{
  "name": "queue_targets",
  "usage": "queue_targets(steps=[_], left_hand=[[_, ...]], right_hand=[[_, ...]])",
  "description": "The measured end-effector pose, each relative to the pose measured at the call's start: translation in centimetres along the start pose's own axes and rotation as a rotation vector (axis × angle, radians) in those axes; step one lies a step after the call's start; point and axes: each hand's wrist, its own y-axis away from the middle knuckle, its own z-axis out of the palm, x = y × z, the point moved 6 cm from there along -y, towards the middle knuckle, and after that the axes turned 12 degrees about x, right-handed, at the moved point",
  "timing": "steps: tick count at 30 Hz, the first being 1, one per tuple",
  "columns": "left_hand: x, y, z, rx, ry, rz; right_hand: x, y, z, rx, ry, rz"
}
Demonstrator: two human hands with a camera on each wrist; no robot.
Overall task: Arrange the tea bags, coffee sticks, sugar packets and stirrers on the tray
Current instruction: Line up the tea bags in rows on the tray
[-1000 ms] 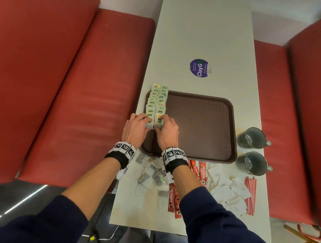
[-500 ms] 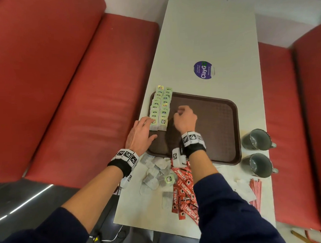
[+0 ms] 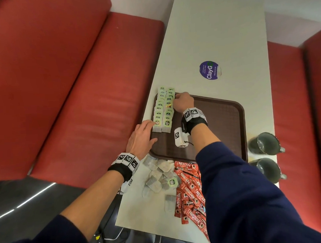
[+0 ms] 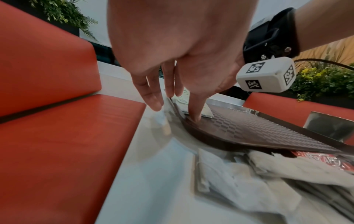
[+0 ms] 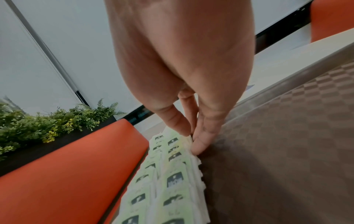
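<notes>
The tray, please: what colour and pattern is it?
Dark brown tray, with a checkered texture; right wrist view.

Lighting: even, soft indoor light, fairly bright in the head view; pale glare on the table (image 3: 216, 37) at its far end. Wrist views: dimmer, window-lit from behind. Blur: tea bags (image 4: 239, 174) smeared; mugs (image 3: 264, 144) streaked. Distortion: strong bending toward all edges.

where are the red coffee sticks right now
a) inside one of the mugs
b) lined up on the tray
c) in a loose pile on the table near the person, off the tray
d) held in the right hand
c: the coffee sticks lie jumbled on the table beside the loose tea bags, outside the near edge of the tray; only two rows of tea bags sit on the tray.
</notes>
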Motion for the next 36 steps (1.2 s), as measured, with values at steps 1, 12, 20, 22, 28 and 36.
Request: queue_targets(steps=[1, 12, 20, 22, 28, 36], left_hand=[[0.0, 0.0, 0.0, -0.004, 0.002, 0.003], [0.2, 4.5, -2.0, -0.001, 0.244, -0.039], [-1.5, 13.1, -1.5, -0.188, 0.273, -0.155], [-1.6, 14.9, -0.6, -0.236, 0.197, -0.187], [-0.1, 17.0, 1.3, -0.208, 0.032, -0.236], [0.2, 16.4, 1.9, -0.171, 0.159, -0.305]], right_hand=[[0.2, 0.2, 0.0, 0.015, -0.007, 0.021], [3.4, 12.0, -2.3, 0.056, -0.096, -0.117], [8.7, 24.8, -0.4, -0.084, 0.138, -0.304], [9.2, 26.8, 0.9, -0.121, 0.323, -0.409], [10.1, 28.9, 4.0, -0.082, 0.455, -0.556], [10.5, 29.8, 3.6, -0.017, 0.501, -0.588]])
